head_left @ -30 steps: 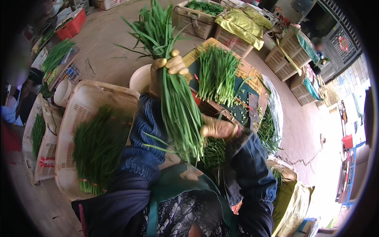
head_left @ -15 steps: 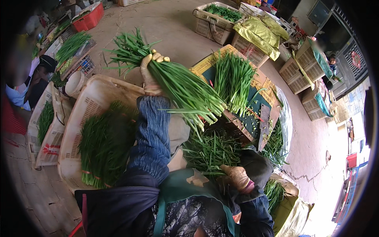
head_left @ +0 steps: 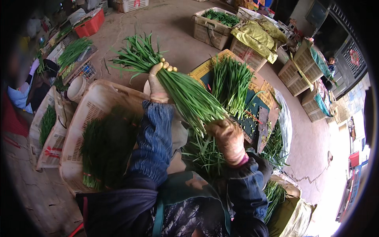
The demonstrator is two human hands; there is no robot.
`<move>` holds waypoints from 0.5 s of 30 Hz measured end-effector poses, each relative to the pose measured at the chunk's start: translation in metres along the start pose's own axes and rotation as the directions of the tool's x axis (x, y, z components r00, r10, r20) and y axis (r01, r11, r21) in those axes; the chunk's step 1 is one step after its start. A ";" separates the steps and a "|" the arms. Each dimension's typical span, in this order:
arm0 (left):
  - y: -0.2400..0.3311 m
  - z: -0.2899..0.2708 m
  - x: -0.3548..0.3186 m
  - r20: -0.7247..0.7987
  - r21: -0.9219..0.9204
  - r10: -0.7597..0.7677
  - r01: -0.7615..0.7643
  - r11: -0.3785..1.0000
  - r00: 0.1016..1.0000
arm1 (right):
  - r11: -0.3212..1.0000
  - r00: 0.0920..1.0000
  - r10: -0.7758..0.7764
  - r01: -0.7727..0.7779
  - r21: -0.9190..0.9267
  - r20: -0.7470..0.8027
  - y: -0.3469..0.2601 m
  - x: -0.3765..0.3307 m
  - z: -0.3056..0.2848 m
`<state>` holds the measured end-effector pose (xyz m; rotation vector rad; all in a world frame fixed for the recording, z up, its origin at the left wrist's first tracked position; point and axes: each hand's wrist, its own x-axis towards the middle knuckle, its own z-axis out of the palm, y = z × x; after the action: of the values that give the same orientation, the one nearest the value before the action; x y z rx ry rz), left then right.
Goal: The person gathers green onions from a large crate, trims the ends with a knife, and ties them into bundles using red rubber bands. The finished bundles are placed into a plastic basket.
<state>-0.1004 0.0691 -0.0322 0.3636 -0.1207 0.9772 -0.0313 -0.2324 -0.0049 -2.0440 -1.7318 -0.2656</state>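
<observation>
My left hand (head_left: 157, 81), in a pale glove with yellow fingertips, is wrapped round a thick bunch of garlic chives (head_left: 189, 93). The leaves fan out toward the far left, and the pale stem ends point down to the right. At those ends my right hand (head_left: 228, 139) has its fingers curled in on the stems; its fingertips are partly hidden. Beyond it, another pile of garlic chives (head_left: 233, 85) lies on a board (head_left: 205, 71) with a dark green top. Loose leaves (head_left: 203, 152) lie below the bunch, between my arms.
At my left stands a large pale crate (head_left: 71, 158) with tied chive bundles (head_left: 104, 154). A flat rusty metal blade (head_left: 262, 130) is at the board's right edge. Farther off are crates (head_left: 211, 33), a yellow sheet (head_left: 256, 39), a red crate (head_left: 90, 24) and a person (head_left: 23, 93) at far left.
My right hand has risen from beside my knee to the stem ends of the bunch. My left hand has shifted slightly right and nearer, still holding the chives.
</observation>
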 end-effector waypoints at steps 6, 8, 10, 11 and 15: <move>0.012 -0.004 -0.002 0.075 -0.091 0.103 -0.096 0.991 0.992 | 0.907 0.938 0.122 -0.238 0.348 0.325 0.046 -0.091 -0.009; 0.012 -0.004 -0.004 0.125 -0.105 0.117 -0.104 0.989 0.985 | 0.754 0.876 0.368 -0.478 0.450 0.313 0.029 -0.084 -0.024; 0.008 -0.002 -0.006 0.127 -0.097 0.126 -0.114 0.989 0.984 | 0.466 0.816 0.557 -0.460 0.755 0.154 0.017 -0.073 -0.021; 0.003 0.000 -0.006 0.139 -0.084 0.116 -0.105 0.991 0.983 | 0.528 0.841 0.539 -0.377 0.761 0.043 0.015 -0.067 -0.015; 0.004 0.005 -0.010 0.197 -0.041 0.106 -0.100 0.994 0.975 | 0.809 0.888 0.424 -0.283 0.515 -0.178 -0.009 -0.028 -0.010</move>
<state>-0.1093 0.0613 -0.0290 0.4299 -0.3390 1.0390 -0.0440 -0.2612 -0.0062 -1.8028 -1.0697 -0.0026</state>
